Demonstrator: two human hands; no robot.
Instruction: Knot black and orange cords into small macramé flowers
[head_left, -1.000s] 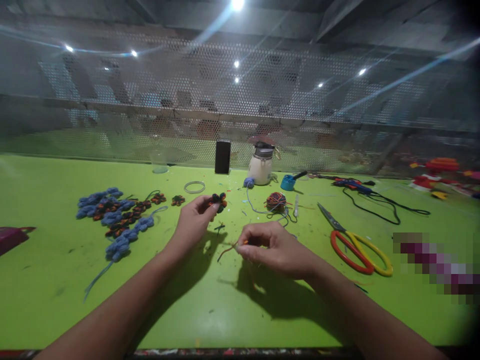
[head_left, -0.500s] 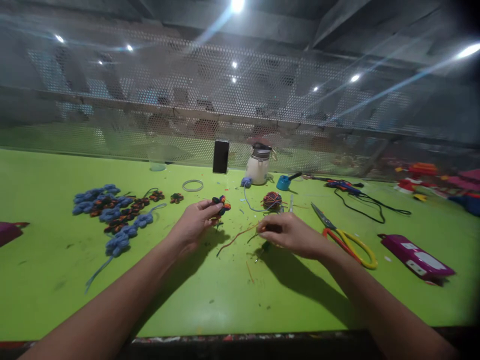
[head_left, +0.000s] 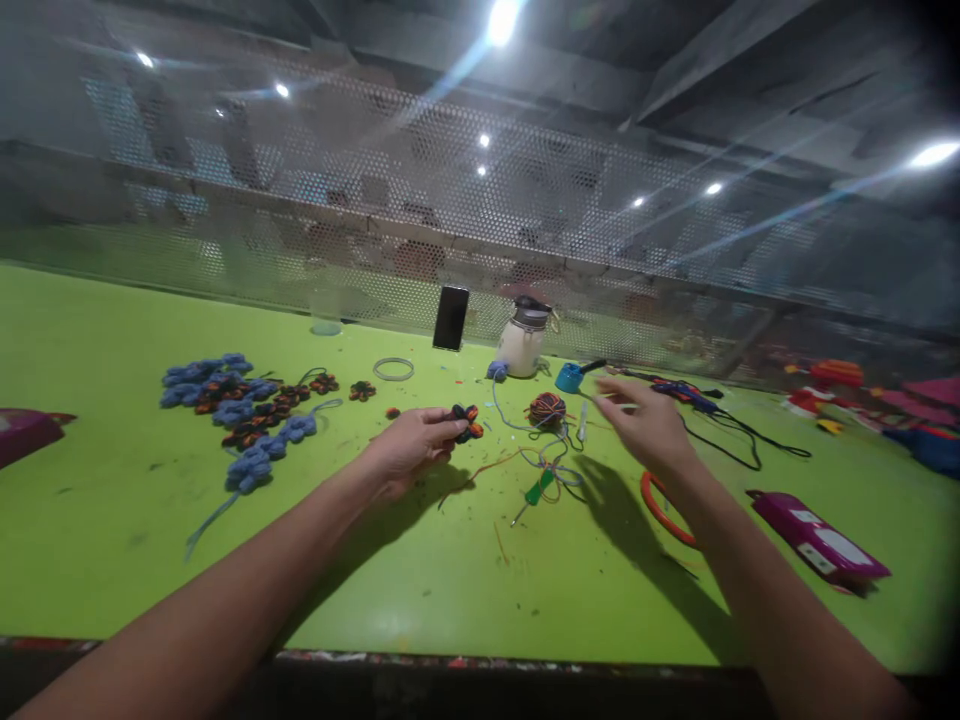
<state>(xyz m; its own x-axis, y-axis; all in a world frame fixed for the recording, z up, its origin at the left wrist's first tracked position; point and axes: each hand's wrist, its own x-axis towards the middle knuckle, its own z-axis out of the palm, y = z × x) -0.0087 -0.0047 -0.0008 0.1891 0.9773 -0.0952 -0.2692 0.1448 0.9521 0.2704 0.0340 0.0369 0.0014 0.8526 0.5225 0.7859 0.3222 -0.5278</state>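
In the head view my left hand (head_left: 420, 448) is closed on a small dark yarn flower (head_left: 469, 422) with orange flecks, pinched between thumb and fingers above the table. My right hand (head_left: 646, 422) hovers with fingers stretched out and apart, holding nothing that I can see. Just beyond its fingertips sits a small blue pot (head_left: 570, 377) with a black stick in it. Below the right hand, scissors show only part of an orange handle (head_left: 666, 510); my forearm hides the rest. A green-handled hook (head_left: 538, 488) lies among loose yarn strands, near a multicoloured yarn ball (head_left: 547, 409).
Blue crocheted flowers (head_left: 251, 468) and dark-orange ones (head_left: 361, 391) lie left on the green table (head_left: 420, 610). A phone (head_left: 451, 318) and white jug (head_left: 523, 340) stand at the back. To the right are a glue gun (head_left: 686, 393) with its cord and a purple pouch (head_left: 819, 540).
My right hand has moved right and away from me, off the loose yarn, uncovering the green-handled hook; its fingers are now spread. My left hand still holds the flower, and the view has tilted.
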